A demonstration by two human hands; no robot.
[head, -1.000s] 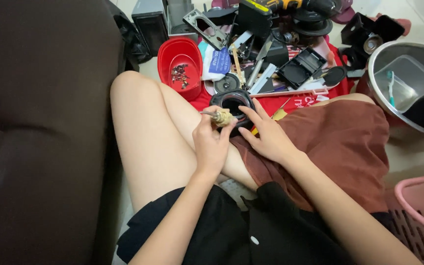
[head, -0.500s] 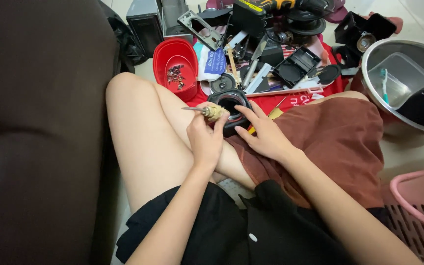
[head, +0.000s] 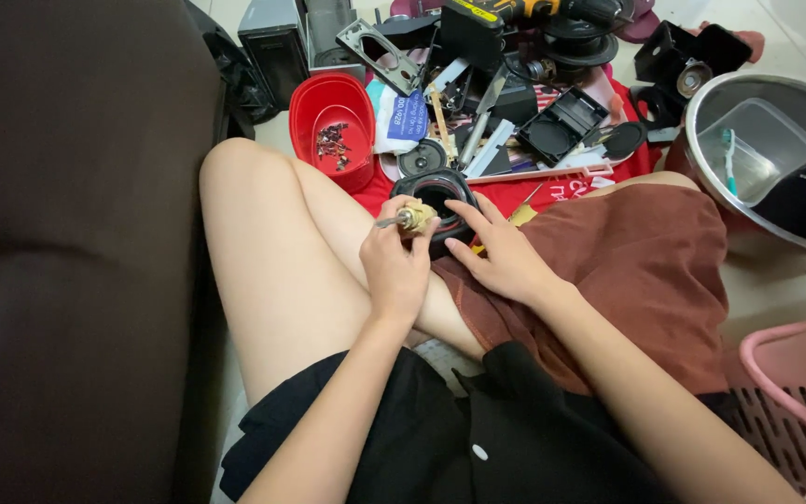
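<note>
Since the earlier frame, both hands are staying at the same spot over the lap, with barely any shift. Left hand (head: 396,266) is closing its fingers around a small tan motor core with a metal shaft (head: 412,218), holding it just above the edge of a black round housing (head: 436,199). Right hand (head: 506,257) is resting with fingers spread, its fingertips pressing on the housing's rim and steadying it against the knee. That housing is sitting at the edge of the brown skirt (head: 646,271), just in front of a red cloth (head: 608,177) on the floor. Farther out, a red bowl (head: 328,103) is holding small dark screws, and a steel basin (head: 776,149) is sitting well apart to the right.
</note>
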